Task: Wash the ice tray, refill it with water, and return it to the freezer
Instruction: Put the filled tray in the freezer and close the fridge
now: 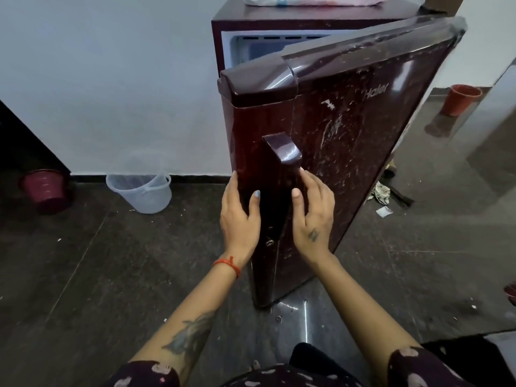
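Observation:
A small maroon fridge stands against the white wall with its door swung partly open. Through the gap at the top the white freezer compartment shows. My left hand lies with straight fingers against the door's left edge, beside the raised handle. My right hand rests with relaxed fingers on the handle's right side. Neither hand holds anything. No ice tray is in view.
A clear plastic bucket stands on the dark floor by the wall to the left, with a maroon pot farther left. A red pot sits at the back right. Scraps and a cloth lie right of the door.

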### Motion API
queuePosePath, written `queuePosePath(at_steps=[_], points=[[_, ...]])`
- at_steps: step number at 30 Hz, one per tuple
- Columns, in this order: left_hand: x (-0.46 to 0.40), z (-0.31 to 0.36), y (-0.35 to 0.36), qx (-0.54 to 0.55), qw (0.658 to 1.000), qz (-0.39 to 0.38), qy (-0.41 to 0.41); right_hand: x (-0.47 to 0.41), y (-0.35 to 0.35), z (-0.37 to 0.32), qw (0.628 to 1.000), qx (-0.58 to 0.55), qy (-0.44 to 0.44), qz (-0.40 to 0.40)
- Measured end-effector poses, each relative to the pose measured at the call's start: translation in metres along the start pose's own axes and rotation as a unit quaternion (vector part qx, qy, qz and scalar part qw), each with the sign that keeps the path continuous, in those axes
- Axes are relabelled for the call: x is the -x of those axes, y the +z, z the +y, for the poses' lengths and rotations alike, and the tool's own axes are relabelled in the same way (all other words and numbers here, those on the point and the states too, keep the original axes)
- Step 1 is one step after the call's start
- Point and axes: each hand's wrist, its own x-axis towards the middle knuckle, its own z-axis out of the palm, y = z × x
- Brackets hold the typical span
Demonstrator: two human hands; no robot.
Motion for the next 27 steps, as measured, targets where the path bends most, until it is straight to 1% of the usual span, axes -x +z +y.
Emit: queuePosePath(at_steps=[4,8,11,14,18,23,27], points=[[-0.028,-0.004,0.002,-0.002,1.000,0.007,-0.003,-0.031,0.021,0.012,0.999,0.037,0.030,-0.022],[-0.056,-0.009,0.009,-0.013,0.999,0.025,-0.023,-0.061,0.045,0.025,0.995,0.069,0.021,-0.072],[-0.078,-0.016,0.016,-0.034,0.998,0.034,-0.036,-0.076,0.062,0.034,0.991,0.063,0.019,-0.115],[-0.107,-0.025,0.020,-0.045,0.997,0.043,-0.039,-0.086,0.079,0.041,0.989,0.060,0.004,-0.134],[-0.141,-0.036,0.021,-0.049,0.998,0.022,-0.032,-0.102,0.097,0.051,0.985,0.060,-0.003,-0.163],[-0.182,-0.041,0.022,-0.032,0.998,-0.022,-0.049,-0.125,0.116,0.061,0.981,0.059,-0.008,-0.184],[-0.208,-0.044,0.029,-0.027,0.998,-0.023,-0.047,-0.143,0.129,0.068,0.978,0.063,-0.008,-0.200]])
